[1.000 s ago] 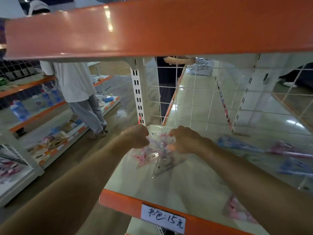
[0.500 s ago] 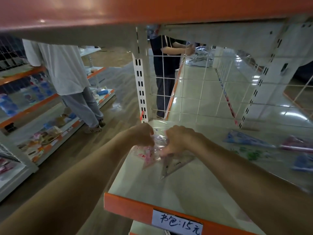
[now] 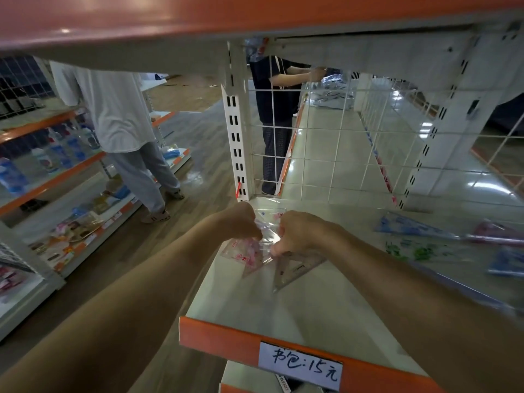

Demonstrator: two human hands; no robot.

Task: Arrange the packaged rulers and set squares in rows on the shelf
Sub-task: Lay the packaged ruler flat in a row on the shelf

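Head view: left hand (image 3: 241,222) and right hand (image 3: 297,234) both curled, pinching one clear packet (image 3: 247,253) of set squares from each side. Held by the shelf's (image 3: 297,307) 11 o'clock corner, likely to start a neat row there. Other packets (image 3: 411,230) lying loose at 3 o'clock.

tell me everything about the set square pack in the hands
The set square pack is a clear, crinkled plastic bag with pink print. Two see-through triangles show in it, one with a graduated edge, tips pointing to the front of the shelf. The left hand and right hand pinch the pack's top near the shelf's left back corner. Contact with the shelf is unclear.
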